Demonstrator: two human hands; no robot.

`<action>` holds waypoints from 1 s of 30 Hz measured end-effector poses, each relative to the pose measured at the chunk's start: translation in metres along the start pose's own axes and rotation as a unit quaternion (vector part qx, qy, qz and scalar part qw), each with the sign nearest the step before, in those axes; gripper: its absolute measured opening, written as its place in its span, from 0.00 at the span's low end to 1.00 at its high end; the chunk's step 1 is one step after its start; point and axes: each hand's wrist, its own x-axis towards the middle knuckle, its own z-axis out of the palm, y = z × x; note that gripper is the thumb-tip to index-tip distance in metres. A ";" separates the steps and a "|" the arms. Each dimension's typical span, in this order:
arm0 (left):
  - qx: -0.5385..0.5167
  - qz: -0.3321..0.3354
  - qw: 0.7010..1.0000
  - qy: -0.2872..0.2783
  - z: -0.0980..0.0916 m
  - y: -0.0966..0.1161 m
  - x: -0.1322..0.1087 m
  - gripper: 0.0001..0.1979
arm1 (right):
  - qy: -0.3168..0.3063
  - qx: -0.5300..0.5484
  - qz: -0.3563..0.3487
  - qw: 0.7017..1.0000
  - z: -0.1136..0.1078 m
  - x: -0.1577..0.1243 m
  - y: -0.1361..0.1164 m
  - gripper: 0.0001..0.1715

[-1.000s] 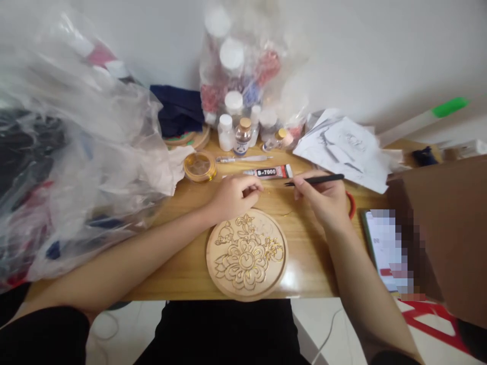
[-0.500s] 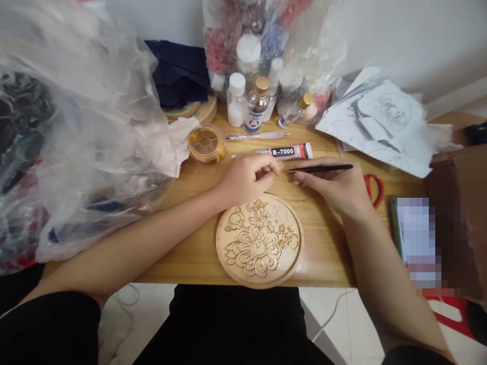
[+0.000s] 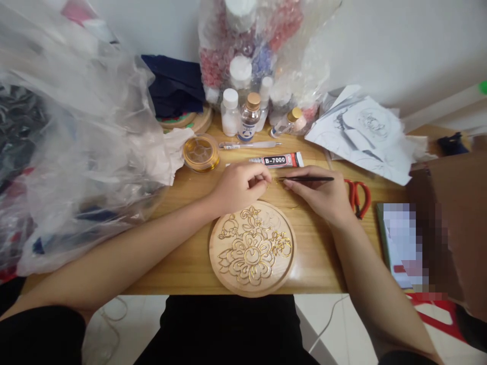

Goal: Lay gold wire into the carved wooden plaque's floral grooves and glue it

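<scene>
Disc [image 3: 280, 264], one, wooden; beyond it, right fingers [image 3: 299, 187] clamped on one pair of tweezers [image 3: 315, 178]; left fingers [image 3: 262, 173] curled, grip undeterminable.

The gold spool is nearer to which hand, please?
Left. The left hand is nearer the viewer and right of the spool; the right hand is much farther right.
</scene>
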 end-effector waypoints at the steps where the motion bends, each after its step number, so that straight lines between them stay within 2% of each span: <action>1: 0.000 0.001 1.000 0.001 0.000 0.000 0.000 0.07 | -0.002 -0.007 -0.007 1.000 0.000 0.000 0.000 0.07; 11: 0.001 0.008 1.000 0.006 -0.001 -0.001 0.000 0.07 | -0.010 -0.043 -0.039 0.998 -0.001 0.000 0.001 0.06; 17: -0.032 -0.016 0.999 0.009 0.000 0.001 0.000 0.06 | -0.002 -0.045 -0.043 0.998 -0.001 0.000 0.001 0.04; 24: -0.088 -0.051 0.994 0.025 0.000 0.000 0.002 0.06 | 0.028 -0.063 -0.093 0.993 -0.013 -0.010 -0.026 0.03; 27: -0.083 -0.043 0.995 0.029 0.000 0.000 0.002 0.07 | -0.016 -0.049 -0.115 0.992 -0.012 -0.021 -0.037 0.05; 30: -0.075 -0.035 0.996 0.028 0.000 0.000 0.002 0.07 | -0.066 -0.033 -0.127 0.989 -0.006 -0.033 -0.035 0.07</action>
